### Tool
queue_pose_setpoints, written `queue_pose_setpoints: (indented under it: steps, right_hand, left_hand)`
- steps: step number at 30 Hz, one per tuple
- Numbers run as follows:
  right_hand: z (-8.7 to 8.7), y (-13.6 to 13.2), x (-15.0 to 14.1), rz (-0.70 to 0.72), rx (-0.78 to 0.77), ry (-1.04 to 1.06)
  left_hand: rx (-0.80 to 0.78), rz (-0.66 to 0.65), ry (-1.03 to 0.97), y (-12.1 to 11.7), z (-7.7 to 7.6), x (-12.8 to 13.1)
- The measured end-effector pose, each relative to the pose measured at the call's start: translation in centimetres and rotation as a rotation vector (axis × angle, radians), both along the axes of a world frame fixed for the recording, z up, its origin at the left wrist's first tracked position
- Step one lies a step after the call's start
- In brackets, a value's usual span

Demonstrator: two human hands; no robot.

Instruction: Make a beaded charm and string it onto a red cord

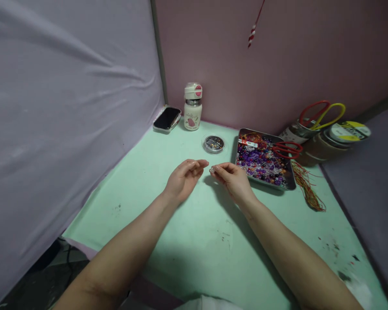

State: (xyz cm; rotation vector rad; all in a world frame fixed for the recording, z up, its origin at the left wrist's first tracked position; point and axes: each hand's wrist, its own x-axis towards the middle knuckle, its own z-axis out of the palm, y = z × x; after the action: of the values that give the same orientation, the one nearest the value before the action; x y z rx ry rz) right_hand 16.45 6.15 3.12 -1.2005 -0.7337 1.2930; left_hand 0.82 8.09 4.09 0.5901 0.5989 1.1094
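Note:
Both my hands hover close together over the pale green table. My left hand has its fingers pressed together in a pinch; what it holds is too fine to make out. My right hand pinches a small clear bead at its fingertips, a short gap from the left fingertips. Just right of my right hand lies a metal tray full of purple, clear and dark beads. Red-handled scissors rest across the tray. A round spool of clear cord sits behind my hands.
A black phone and a small cream bottle stand at the back by the wall. Tape rolls and a cup with red and yellow scissors are at the right. Orange threads lie beside the tray. Fabric walls enclose the table.

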Motion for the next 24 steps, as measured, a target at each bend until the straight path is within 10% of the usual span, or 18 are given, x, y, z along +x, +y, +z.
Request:
queue_pose_setpoints:
  steps: [24]
  right_hand:
    - [-1.3,-0.4,-1.1,-0.048,0.075,-0.1]
  left_hand:
    - [0.031,0.242,0.384,-0.1,-0.6,0.4]
